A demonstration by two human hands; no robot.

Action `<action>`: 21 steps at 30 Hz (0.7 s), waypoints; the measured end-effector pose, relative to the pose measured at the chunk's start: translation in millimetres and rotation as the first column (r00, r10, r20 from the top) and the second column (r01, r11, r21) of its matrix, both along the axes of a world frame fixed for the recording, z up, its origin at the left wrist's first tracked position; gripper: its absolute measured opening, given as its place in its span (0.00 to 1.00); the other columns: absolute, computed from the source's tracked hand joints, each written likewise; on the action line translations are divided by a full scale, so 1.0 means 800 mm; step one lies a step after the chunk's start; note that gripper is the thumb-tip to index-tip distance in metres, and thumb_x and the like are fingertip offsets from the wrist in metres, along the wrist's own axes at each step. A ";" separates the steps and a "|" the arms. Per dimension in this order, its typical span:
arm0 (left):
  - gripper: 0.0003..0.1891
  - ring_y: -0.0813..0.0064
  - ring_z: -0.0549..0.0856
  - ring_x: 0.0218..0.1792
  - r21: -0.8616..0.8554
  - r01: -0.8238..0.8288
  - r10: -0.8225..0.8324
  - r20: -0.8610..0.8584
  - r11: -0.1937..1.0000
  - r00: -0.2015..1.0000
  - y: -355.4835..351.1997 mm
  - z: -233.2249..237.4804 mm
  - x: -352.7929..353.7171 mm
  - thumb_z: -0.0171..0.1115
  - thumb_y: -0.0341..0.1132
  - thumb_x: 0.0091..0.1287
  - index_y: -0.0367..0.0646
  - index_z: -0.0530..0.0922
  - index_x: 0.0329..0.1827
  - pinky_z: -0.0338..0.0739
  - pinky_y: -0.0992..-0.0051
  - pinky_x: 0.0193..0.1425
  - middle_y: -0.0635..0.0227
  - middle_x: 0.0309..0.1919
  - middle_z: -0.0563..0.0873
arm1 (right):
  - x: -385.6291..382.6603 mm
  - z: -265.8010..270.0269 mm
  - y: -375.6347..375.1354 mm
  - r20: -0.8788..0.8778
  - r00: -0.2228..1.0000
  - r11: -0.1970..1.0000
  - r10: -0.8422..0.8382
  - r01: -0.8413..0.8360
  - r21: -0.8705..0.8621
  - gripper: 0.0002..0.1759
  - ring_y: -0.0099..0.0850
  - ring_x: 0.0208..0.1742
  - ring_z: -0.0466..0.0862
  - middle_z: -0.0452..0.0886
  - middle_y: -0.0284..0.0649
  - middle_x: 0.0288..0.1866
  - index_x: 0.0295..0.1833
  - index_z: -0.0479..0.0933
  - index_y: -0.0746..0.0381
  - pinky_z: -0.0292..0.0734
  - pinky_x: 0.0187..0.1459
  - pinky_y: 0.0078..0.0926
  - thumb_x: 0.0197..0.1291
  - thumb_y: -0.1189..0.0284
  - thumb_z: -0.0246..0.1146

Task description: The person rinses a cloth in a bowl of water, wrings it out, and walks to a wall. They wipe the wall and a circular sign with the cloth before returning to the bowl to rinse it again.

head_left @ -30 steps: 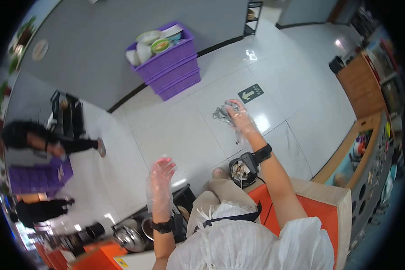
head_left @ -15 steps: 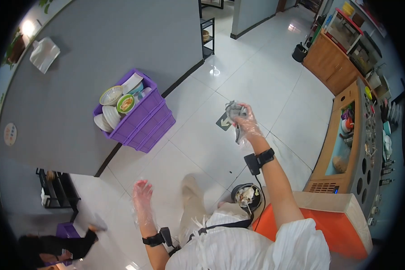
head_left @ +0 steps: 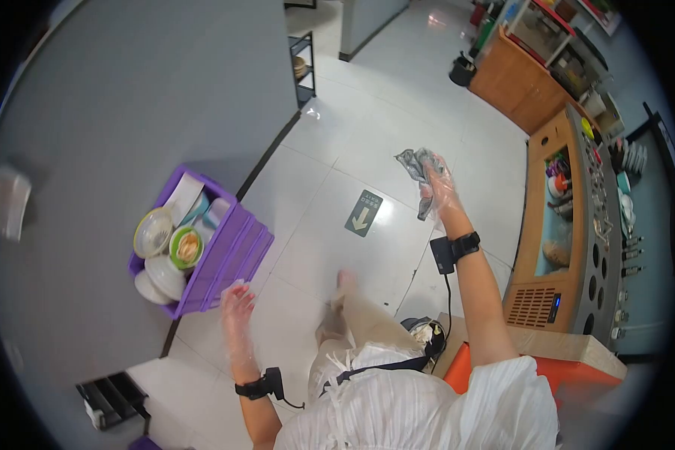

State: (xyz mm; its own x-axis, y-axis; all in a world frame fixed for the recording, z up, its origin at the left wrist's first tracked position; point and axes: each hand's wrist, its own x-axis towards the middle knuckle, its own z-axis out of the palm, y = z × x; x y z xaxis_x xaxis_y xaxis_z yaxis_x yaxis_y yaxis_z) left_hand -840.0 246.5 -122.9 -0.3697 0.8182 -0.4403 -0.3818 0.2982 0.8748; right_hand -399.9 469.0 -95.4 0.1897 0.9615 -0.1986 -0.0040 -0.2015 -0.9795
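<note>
A crumpled grey cloth point(head_left: 421, 166) is gripped in my right hand point(head_left: 444, 193), which wears a clear plastic glove and is raised in front over the tiled floor. Parts of the cloth hang out past the fingers. My left hand point(head_left: 238, 309), in a clear glove too, holds nothing; its fingers are loosely bent and a little apart. It appears close to the lower right side of a purple crate point(head_left: 232, 251). White bowls point(head_left: 165, 276), a yellow-rimmed bowl point(head_left: 153, 234) and a green-rimmed bowl point(head_left: 186, 247) with something pale in it are piled in this crate.
A grey wall point(head_left: 157, 97) runs behind the crate. On the right stands a wooden counter point(head_left: 525, 300) with an orange-sided box point(head_left: 562, 367) before it. A black bin point(head_left: 426, 334) with waste sits by my legs. A floor sign point(head_left: 364, 213) bears an arrow.
My view has shifted as I moved forward, and the crate appears lower and nearer my left hand. The cloth stays in my right hand. The other person at lower left is out of view.
</note>
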 end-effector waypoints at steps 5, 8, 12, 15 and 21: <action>0.18 0.74 0.79 0.46 0.073 0.194 -0.191 -0.053 0.978 0.980 0.209 0.011 0.051 0.52 0.48 0.69 0.44 0.73 0.52 0.68 0.74 0.53 0.68 0.48 0.80 | 0.066 -0.059 0.137 0.558 0.829 0.999 -0.034 0.042 -0.002 0.30 0.18 0.37 0.74 0.73 0.41 0.54 0.68 0.63 0.52 0.74 0.31 0.16 0.60 0.71 0.62; 0.17 0.75 0.79 0.47 0.058 0.231 -0.229 -0.043 0.971 0.972 0.331 0.021 0.083 0.50 0.46 0.70 0.43 0.73 0.52 0.69 0.75 0.54 0.67 0.47 0.80 | 0.095 -0.057 0.233 -0.048 0.965 0.952 -0.257 0.245 -0.182 0.23 0.20 0.29 0.76 0.79 0.35 0.39 0.57 0.72 0.57 0.71 0.23 0.20 0.60 0.58 0.62; 0.16 0.75 0.78 0.46 0.044 0.214 -0.210 -0.083 0.976 0.974 0.476 0.073 0.132 0.50 0.45 0.71 0.43 0.74 0.51 0.69 0.76 0.53 0.67 0.46 0.79 | 0.098 -0.040 0.326 -0.533 0.774 0.940 -0.341 0.277 -0.200 0.21 0.22 0.22 0.76 0.79 0.32 0.27 0.42 0.75 0.56 0.66 0.18 0.17 0.60 0.48 0.59; 0.15 0.75 0.79 0.46 0.076 0.290 -0.281 -0.111 0.954 0.953 0.578 0.081 0.161 0.50 0.44 0.71 0.42 0.74 0.51 0.70 0.76 0.52 0.66 0.46 0.79 | 0.124 -0.038 0.407 -0.569 0.740 0.930 -0.359 0.332 -0.157 0.17 0.24 0.22 0.78 0.78 0.33 0.27 0.40 0.74 0.57 0.72 0.19 0.20 0.60 0.54 0.62; 0.16 0.74 0.80 0.45 0.009 0.276 -0.276 -0.031 0.961 0.961 0.767 0.022 0.173 0.49 0.43 0.72 0.40 0.74 0.50 0.71 0.75 0.51 0.64 0.45 0.80 | 0.141 -0.039 0.583 -0.728 0.565 0.899 -0.388 0.405 -0.165 0.12 0.30 0.29 0.81 0.79 0.38 0.35 0.42 0.71 0.59 0.81 0.28 0.26 0.56 0.74 0.66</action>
State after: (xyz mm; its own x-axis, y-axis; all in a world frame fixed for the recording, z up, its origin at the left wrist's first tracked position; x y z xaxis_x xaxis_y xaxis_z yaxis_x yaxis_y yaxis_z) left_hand -701.2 860.0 -105.2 -0.1413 0.8961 -0.4208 -0.2602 0.3765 0.8891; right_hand -287.4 935.2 -126.6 0.3540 0.8311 -0.4289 -0.7882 0.0182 -0.6151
